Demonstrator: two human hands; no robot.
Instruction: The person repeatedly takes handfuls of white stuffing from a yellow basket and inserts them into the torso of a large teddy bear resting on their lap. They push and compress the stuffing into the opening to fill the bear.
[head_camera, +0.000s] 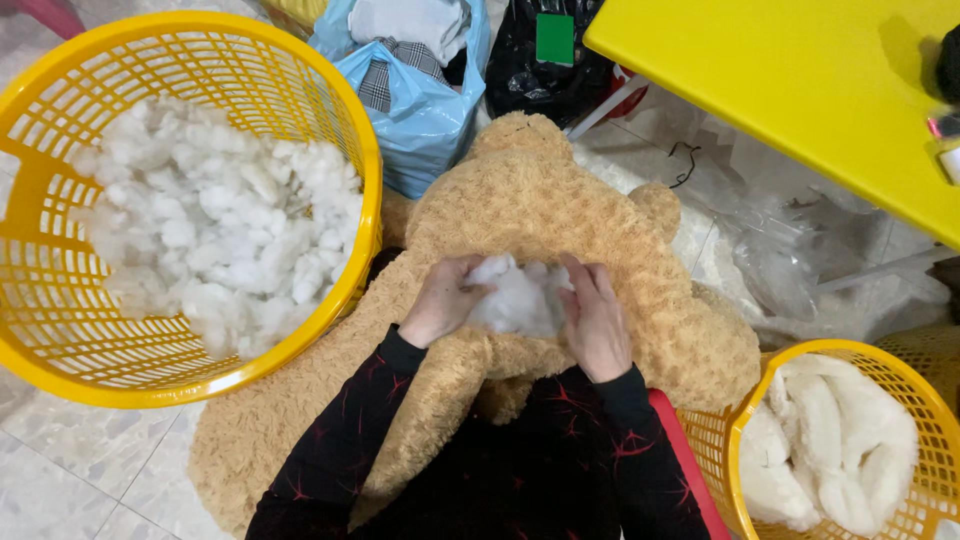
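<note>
Your left hand (442, 300) and right hand (597, 318) both close on one clump of white stuffing (518, 298), fingers curled into it from either side, right at the opening of the tan plush bear (560, 215) spread across your lap. To your left, touching the bear, a yellow basket (40, 200) holds loose stuffing. At your right sits a smaller yellow basket (745, 420) with white fleece; the yellow table (800, 90) stands beyond.
</note>
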